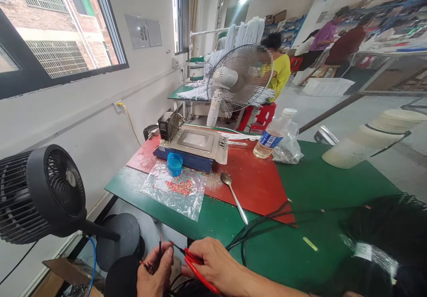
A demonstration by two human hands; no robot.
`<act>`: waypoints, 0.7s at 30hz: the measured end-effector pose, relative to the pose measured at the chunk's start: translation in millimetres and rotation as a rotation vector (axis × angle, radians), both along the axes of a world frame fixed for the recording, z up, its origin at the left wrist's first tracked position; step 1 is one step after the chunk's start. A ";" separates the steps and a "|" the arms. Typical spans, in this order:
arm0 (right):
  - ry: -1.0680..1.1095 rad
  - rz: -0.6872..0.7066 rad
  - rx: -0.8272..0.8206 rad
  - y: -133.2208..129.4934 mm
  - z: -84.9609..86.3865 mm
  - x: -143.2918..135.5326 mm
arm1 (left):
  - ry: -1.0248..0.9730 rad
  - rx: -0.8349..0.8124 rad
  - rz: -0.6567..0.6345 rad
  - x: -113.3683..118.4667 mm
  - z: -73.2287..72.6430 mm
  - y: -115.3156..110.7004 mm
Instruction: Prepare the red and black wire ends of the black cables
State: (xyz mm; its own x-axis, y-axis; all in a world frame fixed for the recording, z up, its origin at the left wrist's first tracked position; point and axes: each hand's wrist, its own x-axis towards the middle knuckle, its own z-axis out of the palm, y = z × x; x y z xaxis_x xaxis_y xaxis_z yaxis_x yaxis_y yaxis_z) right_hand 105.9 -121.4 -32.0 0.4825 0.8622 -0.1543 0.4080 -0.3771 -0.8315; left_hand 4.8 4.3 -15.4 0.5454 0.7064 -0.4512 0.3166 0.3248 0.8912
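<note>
At the green table's [310,185] near edge, left hand [155,272] pinches a thin wire [160,243], right hand [216,268] grips glossy red-handled cutters [196,268].

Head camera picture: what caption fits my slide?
Left hand pinches wire ends; right hand grips red-handled pliers beside green table.
</note>
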 end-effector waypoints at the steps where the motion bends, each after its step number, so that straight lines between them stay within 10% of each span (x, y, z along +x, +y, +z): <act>1: -0.018 -0.004 0.005 0.5 2.0 5.6 | 0.005 -0.004 -0.013 6.8 3.6 1.9; 11: -0.122 -0.041 0.019 9.2 7.4 34.3 | -0.063 0.031 -0.076 40.8 14.5 7.6; 21: 0.583 -0.026 0.321 46.8 0.2 30.4 | -0.212 -0.155 0.037 11.8 -15.0 27.1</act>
State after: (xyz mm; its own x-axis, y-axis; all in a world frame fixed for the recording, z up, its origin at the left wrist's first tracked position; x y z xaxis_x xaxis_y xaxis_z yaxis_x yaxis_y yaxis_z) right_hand 136.3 -74.7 -31.8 0.4185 0.8983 -0.1341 -0.1486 -0.0779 -0.9858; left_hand 16.6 31.4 -30.4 0.6144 0.6589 -0.4340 0.1140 0.4702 0.8752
